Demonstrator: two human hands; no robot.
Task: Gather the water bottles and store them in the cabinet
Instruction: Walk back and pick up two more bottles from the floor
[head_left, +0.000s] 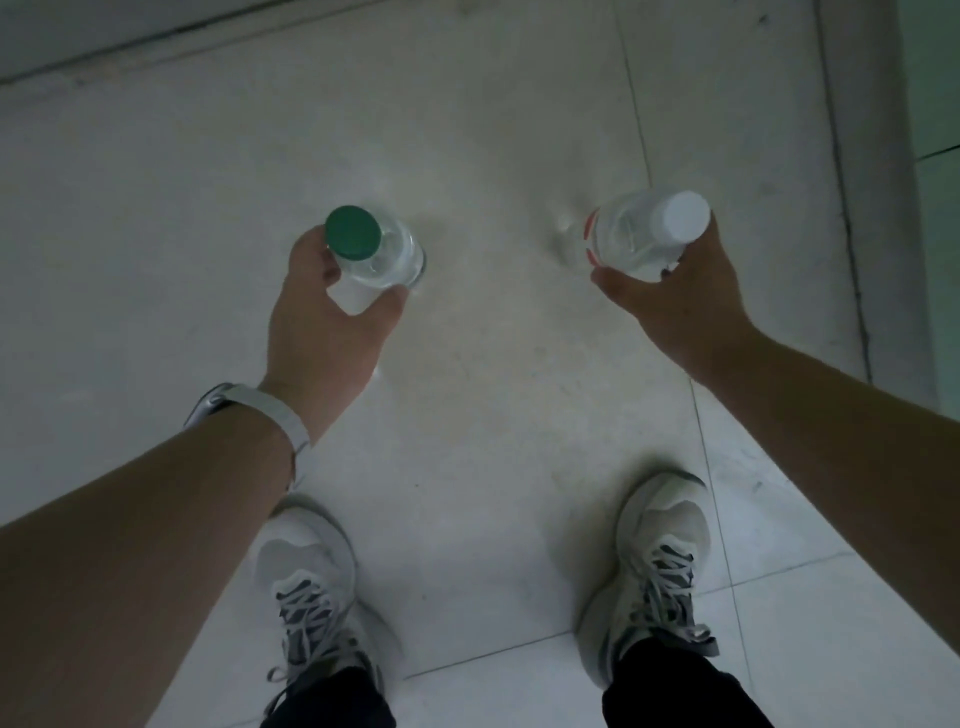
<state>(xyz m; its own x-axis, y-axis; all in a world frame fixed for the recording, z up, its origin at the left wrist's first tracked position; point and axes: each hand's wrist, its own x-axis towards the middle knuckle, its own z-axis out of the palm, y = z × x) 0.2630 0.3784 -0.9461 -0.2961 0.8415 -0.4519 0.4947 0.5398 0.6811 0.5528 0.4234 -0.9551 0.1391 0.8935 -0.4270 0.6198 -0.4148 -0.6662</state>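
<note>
My left hand (324, 317) grips a clear water bottle with a green cap (382, 254), held upright over the floor. A second clear water bottle with a white cap and a red-edged label (636, 236) is in my right hand (680, 296), tilted with its cap toward the right. Both bottles are seen from above, and my fingers curl around their bodies. No cabinet shows in this view.
Pale floor tiles (493, 389) lie below. My two grey sneakers (311, 582) (660, 561) stand at the bottom. A wall base runs along the top left (156, 47), and a raised sill or frame edge runs down the right (878, 208).
</note>
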